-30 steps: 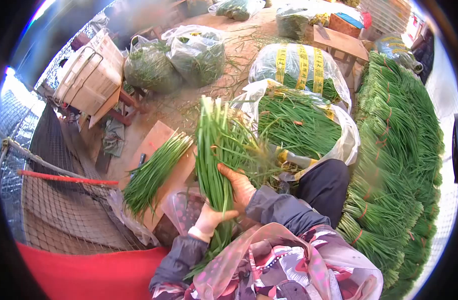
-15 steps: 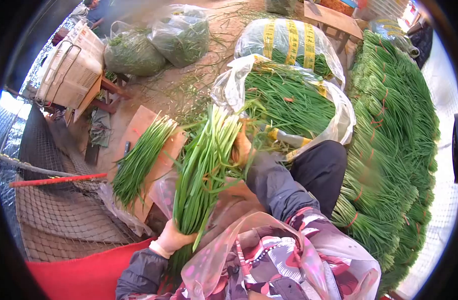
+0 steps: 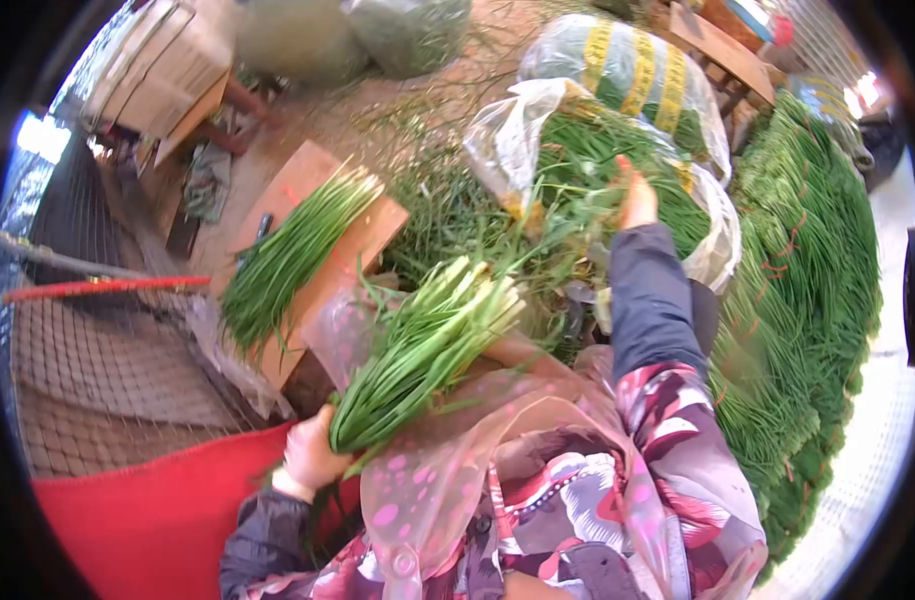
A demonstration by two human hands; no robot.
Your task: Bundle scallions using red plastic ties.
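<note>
My left hand (image 3: 316, 450) is closed around the leafy lower end of a bunch of garlic chives (image 3: 418, 350), whose pale stem ends point up and right over my lap. My right hand (image 3: 636, 195) reaches forward at the near side of an open plastic bag (image 3: 723, 235) of green chives. Its visible fingers are stretched out, and loose leaves (image 3: 578, 205) lie or hang just left of it. A second chive bunch (image 3: 298, 250) rests on a wooden board (image 3: 383, 225) to the left, beside a small dark-handled tool (image 3: 265, 225).
Bound chives are stacked in a tall pile (image 3: 813, 260) along the right. Loose trimmings (image 3: 443, 205) cover the ground ahead. A yellow-taped bag (image 3: 618, 65) lies behind the open one. At upper left stands a crate (image 3: 163, 70); netting (image 3: 108, 390) and red cloth (image 3: 158, 510) are nearer.
My right hand has left the bunch and moved forward and right to the open bag. The bunch in my left hand has tilted lower and to the right. The camera view has shifted.
</note>
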